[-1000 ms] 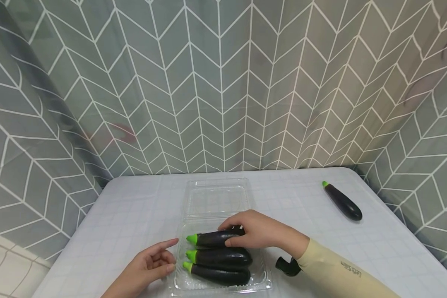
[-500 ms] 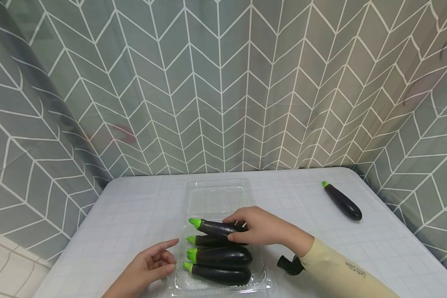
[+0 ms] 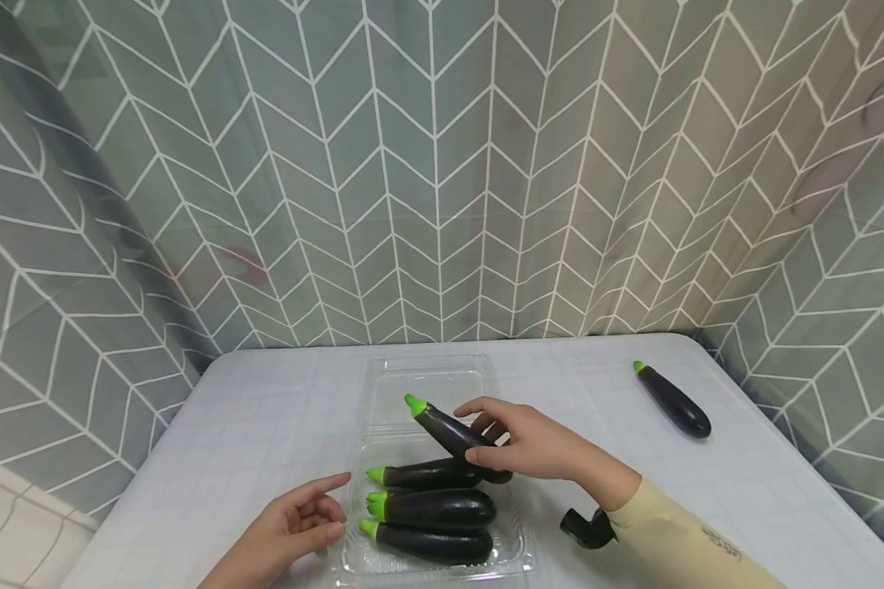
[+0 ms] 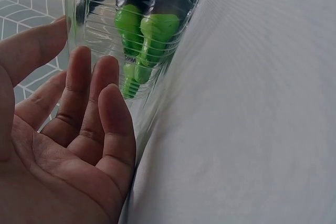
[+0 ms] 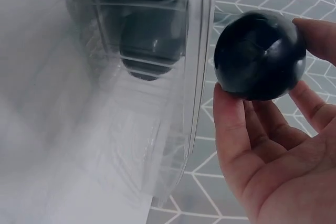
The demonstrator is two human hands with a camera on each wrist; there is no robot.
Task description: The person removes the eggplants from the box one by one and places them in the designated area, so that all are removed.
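Observation:
My right hand (image 3: 523,438) grips a dark purple eggplant (image 3: 442,428) by its thick end, thumb on the near side. It is tilted, its green stem end raised over the back of an opened clear plastic clamshell box (image 3: 514,544). In the right wrist view the held eggplant (image 5: 260,56) shows its round end, outside the box wall. Three eggplants lie side by side in the box: a back one (image 3: 427,474), a middle one (image 3: 442,507) and a front one (image 3: 435,542). My left hand (image 3: 295,523), fingers loosely bent and holding nothing, is at the box's left edge.
Another eggplant (image 3: 674,401) lies alone at the far right of the white-covered table (image 3: 265,409). The box's lid (image 3: 427,380) lies folded back. A black strap-like piece (image 3: 585,528) is at my right sleeve. Patterned curtains (image 3: 442,204) enclose the table.
My right hand has raised an eggplant from above the back one and moved it slightly back and right, tilting its stem end up. The left hand stays in place.

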